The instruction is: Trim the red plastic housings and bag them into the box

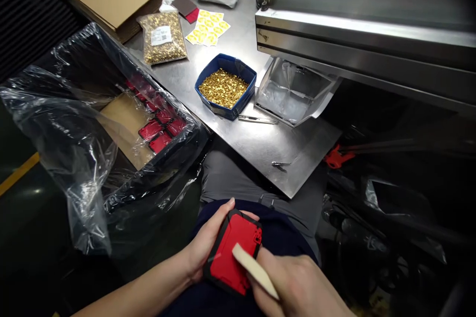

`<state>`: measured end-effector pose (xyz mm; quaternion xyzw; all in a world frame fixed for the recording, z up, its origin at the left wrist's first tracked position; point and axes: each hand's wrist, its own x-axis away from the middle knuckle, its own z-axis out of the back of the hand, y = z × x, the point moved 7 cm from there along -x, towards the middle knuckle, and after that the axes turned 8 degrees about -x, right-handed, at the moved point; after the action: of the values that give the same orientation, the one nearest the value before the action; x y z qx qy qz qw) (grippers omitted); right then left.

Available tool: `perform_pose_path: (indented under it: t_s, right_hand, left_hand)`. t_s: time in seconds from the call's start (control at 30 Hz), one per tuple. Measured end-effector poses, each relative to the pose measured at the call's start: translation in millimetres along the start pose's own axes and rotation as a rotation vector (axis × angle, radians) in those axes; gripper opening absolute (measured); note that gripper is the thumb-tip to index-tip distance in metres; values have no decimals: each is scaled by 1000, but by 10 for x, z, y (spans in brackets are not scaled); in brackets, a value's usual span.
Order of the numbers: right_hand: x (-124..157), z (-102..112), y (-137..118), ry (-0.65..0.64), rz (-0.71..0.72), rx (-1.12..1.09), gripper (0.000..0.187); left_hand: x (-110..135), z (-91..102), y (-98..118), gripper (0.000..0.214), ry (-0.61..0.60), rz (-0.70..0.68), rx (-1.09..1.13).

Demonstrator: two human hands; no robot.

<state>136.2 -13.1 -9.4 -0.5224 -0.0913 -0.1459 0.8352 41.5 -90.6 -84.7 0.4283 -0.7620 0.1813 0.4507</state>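
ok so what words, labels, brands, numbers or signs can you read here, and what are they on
No text can be read.
White label on the bag of gold bits: print and a square code, too small.
Yellow stickers on the table: marks too small.
Red case: no lettering I can make out.

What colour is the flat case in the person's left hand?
The flat case is red with black edging; the head view shows it best.

Nothing is legible: print on the yellow stickers (210, 26) and white label (161, 35) on the bag (166, 53) is too small.
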Motion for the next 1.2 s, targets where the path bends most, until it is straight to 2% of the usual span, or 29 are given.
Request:
perform_pose_path:
  t_s: [0.13, 0.3, 0.5, 0.6, 0.7, 0.8, 0.93, 1.0, 1.13, 1.2]
  right_hand:
    - [-30, 19, 36, -45, -92, -29, 14]
    - [-39, 27, 43, -29, -97, -43, 11]
    - [-50, 32, 36, -68, -78, -25, 11]
    - [-55, 64, 79, -80, -133, -52, 11]
    - [-60, 34, 70, -141, -126, -80, 11]
    - [-83, 57, 101, -100, -178, -93, 5]
    - [-96, 0, 122, -222, -246, -112, 9]
    - [-93, 17, 118, -231, -261, -135, 5]
    - [-48, 15, 156, -241, -327, -123, 17]
    - [-49, -34, 133, -279, -292, -133, 14]
  left_hand:
    - [-1, 4, 4, 62, 10, 1, 10]
    - [18, 25, 46, 58, 62, -39, -29]
    - [-3, 12, 45, 65, 50, -33, -79]
    - [-12, 20, 36, 63, 59, -21, -64]
    - [-18, 4, 36, 65, 31, -14, -79]
    - [-19, 32, 38, 63, 60, -8, -62]
    - [-20, 48, 35, 61, 65, 5, -41]
    - [-23, 50, 41, 60, 68, 2, -35]
    - [-31, 23, 44, 59, 42, 3, -30]
    - [-33, 17, 54, 59, 35, -14, -66]
